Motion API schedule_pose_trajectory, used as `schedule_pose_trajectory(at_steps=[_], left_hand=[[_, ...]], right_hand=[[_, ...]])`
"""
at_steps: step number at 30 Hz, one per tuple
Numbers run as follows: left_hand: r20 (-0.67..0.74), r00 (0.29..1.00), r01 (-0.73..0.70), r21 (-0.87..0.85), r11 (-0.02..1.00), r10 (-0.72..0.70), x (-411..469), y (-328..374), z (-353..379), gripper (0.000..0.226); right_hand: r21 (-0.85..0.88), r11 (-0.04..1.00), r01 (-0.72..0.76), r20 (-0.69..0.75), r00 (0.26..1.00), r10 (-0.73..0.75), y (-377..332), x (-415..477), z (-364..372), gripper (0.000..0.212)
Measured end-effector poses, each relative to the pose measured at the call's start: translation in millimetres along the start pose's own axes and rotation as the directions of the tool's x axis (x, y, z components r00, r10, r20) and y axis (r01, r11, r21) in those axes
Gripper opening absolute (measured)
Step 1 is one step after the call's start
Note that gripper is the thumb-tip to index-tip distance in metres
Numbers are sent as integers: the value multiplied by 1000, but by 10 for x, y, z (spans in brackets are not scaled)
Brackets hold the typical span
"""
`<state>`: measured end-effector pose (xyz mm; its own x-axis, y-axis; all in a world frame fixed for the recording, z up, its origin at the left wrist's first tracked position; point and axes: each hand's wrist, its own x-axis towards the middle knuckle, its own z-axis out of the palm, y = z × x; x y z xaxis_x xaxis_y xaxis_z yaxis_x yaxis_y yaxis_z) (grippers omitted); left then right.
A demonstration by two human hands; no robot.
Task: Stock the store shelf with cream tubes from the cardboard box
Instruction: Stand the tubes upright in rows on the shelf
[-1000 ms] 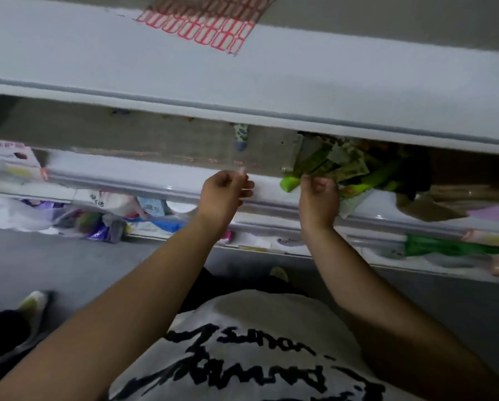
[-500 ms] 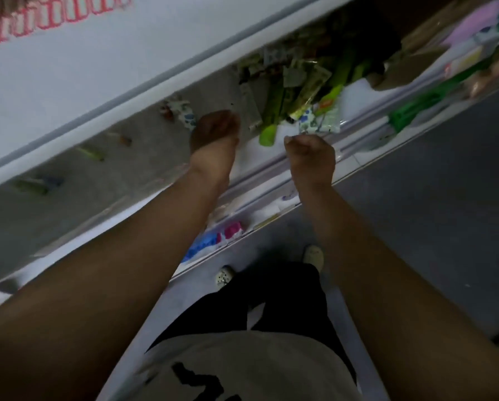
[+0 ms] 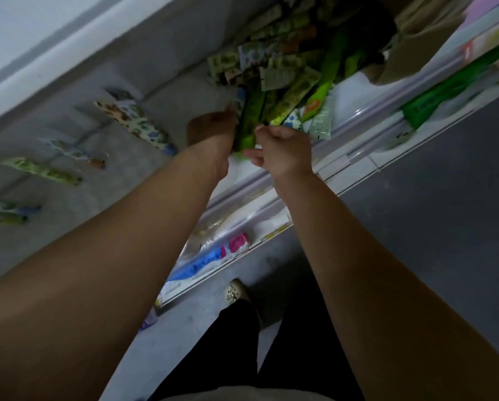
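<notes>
Left hand (image 3: 210,131): up at the shelf with its back turned to us, fingers curled round the left side of a green tube (image 3: 247,125).
Right hand (image 3: 283,151): tucked in close on the other side, knuckles bunched, thumb and forefinger pinching the tube's near end.
Hands together: both are clamped on that 1 tube, almost touching each other, with the tube sandwiched between them.
Green tube: it points away from the person, far end running into the heap, near end just above the shelf's pale front rail (image 3: 271,180).
Heap of tubes (image 3: 286,73): a jumble of green and leaf-patterned tubes lies on the shelf just beyond the hands.
Cardboard box (image 3: 416,39): there is a brown flap at the top right, deep in shadow, right beside the heap. It looks like the box, though I can't be sure from here.
Row of tubes (image 3: 132,123): off to the left, at least 4 patterned tubes lie singly, spaced apart.
Shelf (image 3: 69,221): a grey board that carries both the row and the heap.
Lower shelf: a pink-and-blue packet (image 3: 234,244) lies near its front edge.
Floor (image 3: 416,227): dark grey, with 1 pale shoe (image 3: 235,290) and black trousers (image 3: 242,342) below the arms.
</notes>
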<state>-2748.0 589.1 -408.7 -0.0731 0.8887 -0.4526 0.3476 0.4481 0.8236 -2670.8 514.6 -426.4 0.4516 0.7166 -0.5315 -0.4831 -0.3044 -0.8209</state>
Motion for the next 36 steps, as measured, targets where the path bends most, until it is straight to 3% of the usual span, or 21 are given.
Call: schedule_pose_trajectory(at_steps=[7,10,15,24,32,36], left_hand=[[42,995,94,-180,979,-88,2,-195,-7,12],[15,995,94,-275,957,-94,-67,-259,-44,25],[-15,1000,10,-478,878,-19,-243,-350,-53,10],[-113,978,-207,-647,734,176,-321,-620,-48,30],[-231,899,-411,-742,530,373,-613,-878,-64,25],[-282,890,-439,-744,503,359,-1079,-1077,-322,18]], right_hand=[[19,1000,-18,35,999,17,38,29,-40,16],[35,999,-23,66,998,21,38,-9,-38,16],[54,999,4,107,994,-9,25,-52,-75,32],[-20,960,279,213,940,-268,195,-62,-120,55],[37,891,452,302,845,-441,383,-283,-184,55],[27,864,503,345,806,-481,473,-719,-272,41]])
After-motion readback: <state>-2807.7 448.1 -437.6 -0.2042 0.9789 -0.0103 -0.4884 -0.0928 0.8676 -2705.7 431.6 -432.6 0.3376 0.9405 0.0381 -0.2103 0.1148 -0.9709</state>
